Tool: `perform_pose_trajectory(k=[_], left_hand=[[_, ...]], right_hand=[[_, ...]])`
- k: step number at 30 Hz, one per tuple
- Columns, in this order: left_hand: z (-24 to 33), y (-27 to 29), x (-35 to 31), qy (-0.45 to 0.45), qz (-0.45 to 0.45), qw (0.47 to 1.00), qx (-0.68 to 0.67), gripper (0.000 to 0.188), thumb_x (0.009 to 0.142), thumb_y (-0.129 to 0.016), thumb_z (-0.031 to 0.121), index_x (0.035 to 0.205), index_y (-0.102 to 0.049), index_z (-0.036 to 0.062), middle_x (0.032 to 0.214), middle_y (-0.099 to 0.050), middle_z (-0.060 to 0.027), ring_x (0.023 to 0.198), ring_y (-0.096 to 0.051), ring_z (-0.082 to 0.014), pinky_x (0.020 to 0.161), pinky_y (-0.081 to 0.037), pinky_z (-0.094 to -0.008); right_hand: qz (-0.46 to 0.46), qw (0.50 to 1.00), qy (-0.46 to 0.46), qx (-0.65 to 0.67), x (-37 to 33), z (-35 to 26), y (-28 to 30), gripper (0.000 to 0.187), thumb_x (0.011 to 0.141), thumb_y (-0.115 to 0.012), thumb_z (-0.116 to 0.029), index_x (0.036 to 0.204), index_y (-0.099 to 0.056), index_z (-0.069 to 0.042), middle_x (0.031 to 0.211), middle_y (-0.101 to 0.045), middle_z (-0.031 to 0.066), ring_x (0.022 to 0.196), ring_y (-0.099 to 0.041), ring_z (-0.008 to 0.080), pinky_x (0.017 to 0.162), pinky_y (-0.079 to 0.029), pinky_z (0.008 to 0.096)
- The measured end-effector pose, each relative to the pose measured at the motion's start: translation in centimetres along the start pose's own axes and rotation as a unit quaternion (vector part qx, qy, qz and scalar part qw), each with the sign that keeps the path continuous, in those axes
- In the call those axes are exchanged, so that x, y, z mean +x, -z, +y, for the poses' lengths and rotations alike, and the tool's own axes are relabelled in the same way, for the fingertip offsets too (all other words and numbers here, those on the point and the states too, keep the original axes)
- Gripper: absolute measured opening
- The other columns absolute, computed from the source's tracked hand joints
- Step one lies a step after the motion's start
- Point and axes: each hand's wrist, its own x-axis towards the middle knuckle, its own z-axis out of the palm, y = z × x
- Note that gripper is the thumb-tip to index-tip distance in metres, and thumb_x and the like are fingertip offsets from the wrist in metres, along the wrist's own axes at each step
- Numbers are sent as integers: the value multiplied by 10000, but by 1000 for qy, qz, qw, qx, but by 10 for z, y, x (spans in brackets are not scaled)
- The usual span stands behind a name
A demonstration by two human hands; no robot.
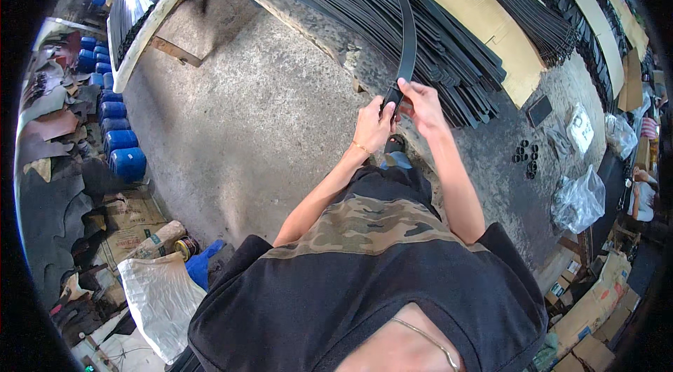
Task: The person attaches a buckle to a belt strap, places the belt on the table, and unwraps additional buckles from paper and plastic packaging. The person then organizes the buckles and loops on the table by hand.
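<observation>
From my remote station I view the dark strap (409, 49) near its lower end, where the left hand (373, 126) is curled closed around it and the right hand (424, 109) pinches its edge between thumb and bent fingers, the undersides being hidden from me. I judge that a loosened pinch could let the strap twist, while its long upper run, crossing above the strap pile (449, 56), could snag there if pulled sideways.
</observation>
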Motion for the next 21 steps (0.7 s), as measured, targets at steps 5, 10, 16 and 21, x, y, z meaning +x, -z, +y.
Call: perform_pose_trajectory(k=[5, 10, 16, 21], left_hand=[[-4, -7, 12, -2, -34, 997, -65, 175, 963, -453, 111, 841, -518, 5, 713, -609, -52, 553, -549, -100, 517, -450, -252], [-1, -22, 23, 0, -15, 998, -54, 164, 956, -453, 93, 839, -517, -2, 702, -607, -61, 553, -552, -99, 509, -438, -247], [14, -38, 28, 2, -38, 999, -29, 132, 929, -491, 91, 902, -549, -25, 660, -607, -68, 518, -552, -107, 494, -444, -267], [26, -62, 39, 2, 17, 1000, 10, 261, 904, -541, 108, 1104, -571, -57, 661, -611, -95, 534, -568, -122, 509, -457, -288]], right_hand=[[6, 999, 41, -4, -7, -3, 3, 252, 888, -645, -242, 810, -642, -2, 709, -623, 40, 529, -565, 131, 449, -445, 265], [18, 998, 61, 9, -10, -10, 10, 255, 881, -653, -216, 785, -650, 21, 711, -624, 57, 498, -557, 133, 425, -441, 260], [0, 999, 39, 21, -5, -25, 31, 266, 902, -614, -233, 895, -658, 29, 756, -633, 62, 545, -567, 121, 432, -435, 245], [-1, 997, 36, 74, 6, -23, 42, 323, 935, -556, -266, 1041, -656, 22, 808, -653, 55, 499, -538, 79, 392, -396, 212]])
